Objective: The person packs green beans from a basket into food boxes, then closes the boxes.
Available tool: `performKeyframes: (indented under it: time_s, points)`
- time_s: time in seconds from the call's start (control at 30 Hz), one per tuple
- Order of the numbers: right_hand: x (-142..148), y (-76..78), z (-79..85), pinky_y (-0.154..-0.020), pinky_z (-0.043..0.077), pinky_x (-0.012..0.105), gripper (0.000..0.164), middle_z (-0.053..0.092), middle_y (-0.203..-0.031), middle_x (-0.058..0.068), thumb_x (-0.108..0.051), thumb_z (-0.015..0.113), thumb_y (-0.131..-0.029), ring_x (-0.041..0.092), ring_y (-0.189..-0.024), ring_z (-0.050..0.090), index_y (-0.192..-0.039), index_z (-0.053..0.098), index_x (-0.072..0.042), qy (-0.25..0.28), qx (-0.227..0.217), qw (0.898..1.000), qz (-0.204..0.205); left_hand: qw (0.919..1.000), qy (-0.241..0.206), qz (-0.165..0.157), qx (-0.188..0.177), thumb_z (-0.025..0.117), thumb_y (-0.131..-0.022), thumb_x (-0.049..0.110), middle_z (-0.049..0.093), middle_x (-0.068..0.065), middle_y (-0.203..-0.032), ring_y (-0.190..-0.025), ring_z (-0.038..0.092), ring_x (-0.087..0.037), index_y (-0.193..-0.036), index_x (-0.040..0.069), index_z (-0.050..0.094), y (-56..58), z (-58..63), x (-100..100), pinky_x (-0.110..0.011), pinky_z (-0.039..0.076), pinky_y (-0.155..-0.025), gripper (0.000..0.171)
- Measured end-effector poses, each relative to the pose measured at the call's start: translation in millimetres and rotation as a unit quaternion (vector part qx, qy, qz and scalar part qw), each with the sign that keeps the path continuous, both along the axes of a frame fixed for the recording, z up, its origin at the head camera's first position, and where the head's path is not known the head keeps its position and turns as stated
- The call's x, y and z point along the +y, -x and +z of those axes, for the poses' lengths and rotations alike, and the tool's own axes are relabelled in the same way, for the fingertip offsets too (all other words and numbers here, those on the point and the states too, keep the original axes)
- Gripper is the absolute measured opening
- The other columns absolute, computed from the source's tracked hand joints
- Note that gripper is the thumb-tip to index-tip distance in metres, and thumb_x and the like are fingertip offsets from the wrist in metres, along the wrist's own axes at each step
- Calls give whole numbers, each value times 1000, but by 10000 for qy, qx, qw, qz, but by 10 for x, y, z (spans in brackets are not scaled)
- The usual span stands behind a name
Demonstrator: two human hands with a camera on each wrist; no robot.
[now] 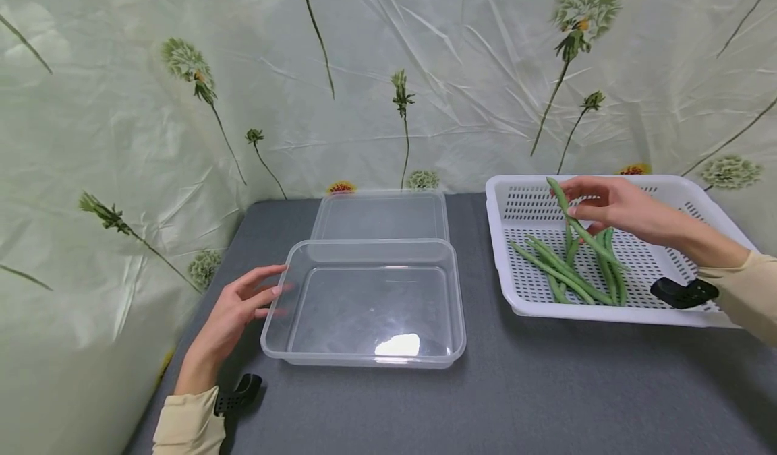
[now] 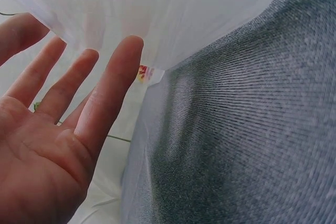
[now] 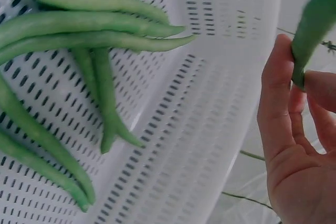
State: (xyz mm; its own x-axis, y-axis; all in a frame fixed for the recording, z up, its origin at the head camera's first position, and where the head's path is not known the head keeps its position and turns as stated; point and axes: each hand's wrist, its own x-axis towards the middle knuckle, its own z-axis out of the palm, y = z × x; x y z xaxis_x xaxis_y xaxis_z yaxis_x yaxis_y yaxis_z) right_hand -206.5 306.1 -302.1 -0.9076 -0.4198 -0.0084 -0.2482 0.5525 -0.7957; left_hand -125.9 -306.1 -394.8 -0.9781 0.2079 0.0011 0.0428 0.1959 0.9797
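Observation:
Between thumb and fingers, my right hand (image 1: 619,209) pinches one green bean (image 1: 589,236) over the white perforated basket (image 1: 506,239). In the right wrist view that bean (image 3: 313,30) is gripped near its end. Several more green beans (image 1: 564,269) lie criss-crossed on the basket's floor. My left hand (image 1: 233,313) has its fingers extended at the left wall of a clear plastic container (image 1: 364,360), which holds nothing. Seen from the left wrist, the fingers (image 2: 113,87) are spread against the container's translucent side.
Behind the container lies a flat translucent lid (image 1: 382,216). Both rest on a dark grey cloth-covered table (image 1: 516,387). A dandelion-printed sheet (image 1: 364,104) hangs along the back and left side of the table.

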Motion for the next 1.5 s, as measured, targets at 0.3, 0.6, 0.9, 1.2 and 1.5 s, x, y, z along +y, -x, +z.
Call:
performKeyframes:
  time_s: [0.3,0.6,0.9,1.2,1.5]
  points:
    - [-101,-95,83,-64,59,44,45,65,-115,2,-13,57,-101,13,-97,63,-142,43,-2,160,-240,9996,-55,10000,-12,-22,5,60,-100,14,47,-17,-144,-115,63,-18,-140,2,50,10,-11,2,-43,59,-80,43]
    - [-212,-220,92,-57,59,45,48,62,-109,5,-5,54,-101,27,-80,72,-146,37,-3,573,-115,9981,-169,10000,-11,-22,60,60,-100,13,50,-12,-142,-115,63,-18,-140,2,50,12,-7,4,-42,59,-79,42]
    - [-346,-370,127,-62,60,44,53,57,-117,6,-9,55,-102,24,-83,72,-151,34,-6,907,-126,9950,-405,10000,16,-9,23,60,-100,15,50,-11,-143,-115,63,-16,-140,3,50,5,-5,6,-42,59,-80,43]
    - [-518,-543,152,-69,60,44,59,61,-120,0,-7,60,-99,21,-91,71,-153,36,-13,1115,-76,9907,-771,10000,66,7,13,60,-100,16,49,-10,-143,-115,63,-16,-140,3,51,5,7,10,-42,59,-80,43]
    - [-673,-690,104,-68,60,43,61,53,-120,10,-4,62,-97,24,-90,71,-153,38,-14,1609,137,9824,-940,10000,-3,-7,47,60,-100,14,50,-11,-143,-115,63,-16,-140,2,50,6,-9,8,-42,59,-80,43]
